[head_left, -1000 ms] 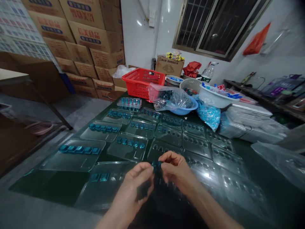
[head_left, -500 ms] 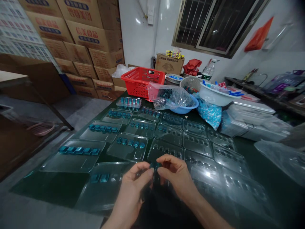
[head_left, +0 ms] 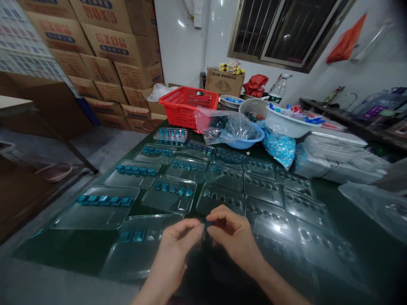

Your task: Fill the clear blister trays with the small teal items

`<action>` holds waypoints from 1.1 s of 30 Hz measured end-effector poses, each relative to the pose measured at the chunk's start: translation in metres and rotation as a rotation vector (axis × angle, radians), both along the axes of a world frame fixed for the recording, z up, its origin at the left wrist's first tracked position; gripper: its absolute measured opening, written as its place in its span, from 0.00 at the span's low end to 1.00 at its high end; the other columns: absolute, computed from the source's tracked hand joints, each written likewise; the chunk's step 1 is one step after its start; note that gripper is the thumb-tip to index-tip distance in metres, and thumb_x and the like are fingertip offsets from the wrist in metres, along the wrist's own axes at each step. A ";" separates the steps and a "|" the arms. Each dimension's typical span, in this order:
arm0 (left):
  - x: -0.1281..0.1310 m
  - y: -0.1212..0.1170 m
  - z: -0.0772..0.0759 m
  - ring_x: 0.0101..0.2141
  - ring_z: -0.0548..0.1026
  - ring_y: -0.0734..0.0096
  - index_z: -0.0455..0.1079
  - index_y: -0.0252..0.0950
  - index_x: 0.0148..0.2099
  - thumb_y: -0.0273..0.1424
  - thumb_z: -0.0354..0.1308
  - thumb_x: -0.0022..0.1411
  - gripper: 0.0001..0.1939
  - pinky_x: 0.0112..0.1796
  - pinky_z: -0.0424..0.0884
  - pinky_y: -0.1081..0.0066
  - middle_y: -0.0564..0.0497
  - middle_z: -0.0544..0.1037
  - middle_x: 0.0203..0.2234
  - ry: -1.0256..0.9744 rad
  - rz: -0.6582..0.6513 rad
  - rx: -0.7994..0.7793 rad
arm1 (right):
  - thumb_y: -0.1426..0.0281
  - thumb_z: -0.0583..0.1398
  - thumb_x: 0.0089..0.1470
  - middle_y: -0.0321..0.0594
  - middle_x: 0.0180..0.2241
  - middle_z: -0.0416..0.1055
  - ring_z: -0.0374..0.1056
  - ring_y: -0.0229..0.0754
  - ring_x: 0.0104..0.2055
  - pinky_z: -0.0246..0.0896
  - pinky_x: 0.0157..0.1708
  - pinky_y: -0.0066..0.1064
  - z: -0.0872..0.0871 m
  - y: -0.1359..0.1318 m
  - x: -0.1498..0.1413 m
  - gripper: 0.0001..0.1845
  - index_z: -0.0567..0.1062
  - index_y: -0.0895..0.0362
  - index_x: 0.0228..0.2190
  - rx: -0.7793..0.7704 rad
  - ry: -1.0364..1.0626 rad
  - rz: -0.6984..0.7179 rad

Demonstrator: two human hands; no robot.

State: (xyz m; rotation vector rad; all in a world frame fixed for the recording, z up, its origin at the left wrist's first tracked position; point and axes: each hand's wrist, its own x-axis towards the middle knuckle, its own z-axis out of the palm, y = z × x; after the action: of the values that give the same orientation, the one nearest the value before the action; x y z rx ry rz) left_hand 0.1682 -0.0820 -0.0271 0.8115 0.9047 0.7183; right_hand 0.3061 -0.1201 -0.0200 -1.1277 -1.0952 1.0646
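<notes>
My left hand (head_left: 174,250) and my right hand (head_left: 235,237) face each other above the table's near side, thumbs and forefingers pinched close together. Whatever they grip between the fingertips is small, dark and mostly hidden. Beside my left hand lies a clear plastic tray (head_left: 127,262) with two teal, gem-like blocks (head_left: 139,236) in its hollows. Another clear tray (head_left: 76,220) at the left holds a row of several teal blocks (head_left: 104,200). Just beyond my fingers sits a clear tray (head_left: 203,207) whose hollows show no teal blocks.
More clear trays (head_left: 265,190) cover the dark green table (head_left: 57,250). At the back are a red basket (head_left: 181,114), a blue basin (head_left: 243,143) under a plastic bag, a white basin (head_left: 291,125) and a bag of blue bits (head_left: 280,148). Stacked cartons (head_left: 114,44) line the wall.
My hands have drawn slightly closer together at the fingertips, and the teal pieces seen between them before are now mostly hidden. The camera has shifted a little; the trays lie as before.
</notes>
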 end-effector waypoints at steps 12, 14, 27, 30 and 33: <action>-0.001 0.002 -0.008 0.17 0.62 0.80 0.67 0.33 0.26 0.31 0.54 0.52 0.07 0.19 0.54 0.77 0.55 0.66 0.16 -0.055 -0.108 0.046 | 0.65 0.59 0.46 0.34 0.17 0.63 0.58 0.30 0.16 0.54 0.09 0.19 -0.013 0.004 -0.002 0.14 0.72 0.62 0.32 -0.350 0.390 0.117; -0.002 0.002 -0.011 0.19 0.63 0.78 0.67 0.33 0.26 0.33 0.54 0.52 0.08 0.21 0.56 0.76 0.54 0.67 0.17 0.058 -0.085 0.152 | 0.62 0.59 0.46 0.34 0.16 0.63 0.58 0.30 0.15 0.55 0.10 0.19 -0.011 0.001 -0.003 0.16 0.73 0.63 0.32 -0.356 0.323 0.115; -0.004 0.009 0.007 0.20 0.61 0.76 0.67 0.34 0.24 0.32 0.53 0.52 0.08 0.22 0.55 0.76 0.55 0.65 0.17 0.230 -0.166 0.454 | 0.66 0.61 0.44 0.32 0.17 0.61 0.55 0.28 0.15 0.50 0.08 0.17 -0.012 -0.004 0.009 0.10 0.69 0.61 0.25 -0.468 0.475 0.232; -0.003 0.011 0.009 0.19 0.61 0.76 0.68 0.34 0.24 0.31 0.55 0.50 0.06 0.22 0.55 0.76 0.55 0.66 0.16 0.175 -0.157 0.421 | 0.67 0.61 0.44 0.31 0.18 0.60 0.54 0.27 0.15 0.48 0.09 0.17 -0.012 -0.004 0.008 0.10 0.68 0.61 0.27 -0.468 0.574 0.253; -0.001 0.012 0.012 0.20 0.62 0.76 0.68 0.34 0.24 0.29 0.55 0.50 0.06 0.23 0.57 0.76 0.54 0.68 0.17 0.168 -0.143 0.438 | 0.65 0.60 0.45 0.32 0.19 0.61 0.55 0.27 0.16 0.48 0.09 0.17 -0.012 -0.004 0.009 0.11 0.66 0.60 0.27 -0.469 0.607 0.289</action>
State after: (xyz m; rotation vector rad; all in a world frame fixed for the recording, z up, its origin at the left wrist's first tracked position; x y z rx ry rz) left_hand 0.1672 -0.0700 -0.0151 1.3280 0.8380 0.7404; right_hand 0.3147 -0.1239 -0.0319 -0.9083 -0.5380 1.8132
